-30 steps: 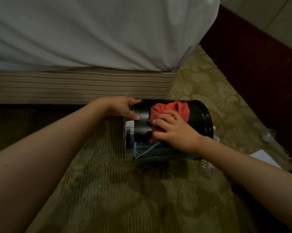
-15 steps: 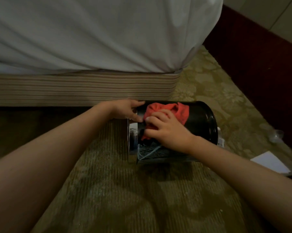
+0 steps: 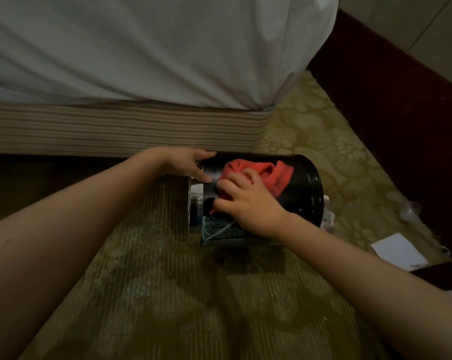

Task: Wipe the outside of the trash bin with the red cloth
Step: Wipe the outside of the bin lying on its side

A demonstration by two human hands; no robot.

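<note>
1. The trash bin [image 3: 304,189], black and glossy, lies on its side on the patterned carpet [image 3: 167,294], just in front of the corner of the bed.
2. Its open end, edged by a shiny metal rim [image 3: 189,219], faces left; its closed bottom faces right.
3. The left hand [image 3: 185,162] grips the bin at the top of the rim, with the thumb laid on the outer wall and the fingers curled over the far side.
4. The right hand [image 3: 248,203] lies on top of the bin's curved wall with its fingers bent around the red cloth [image 3: 274,175], holding it pressed against the black surface.
5. The cloth is bunched; most of it shows beyond the knuckles, towards the bed, and a small piece shows below the fingers near the rim.
6. Behind the bin hangs a white bed sheet [image 3: 154,48] over a striped bed base [image 3: 115,128].
7. A white sheet of paper [image 3: 399,252] lies on the carpet to the right, apart from the bin.
</note>
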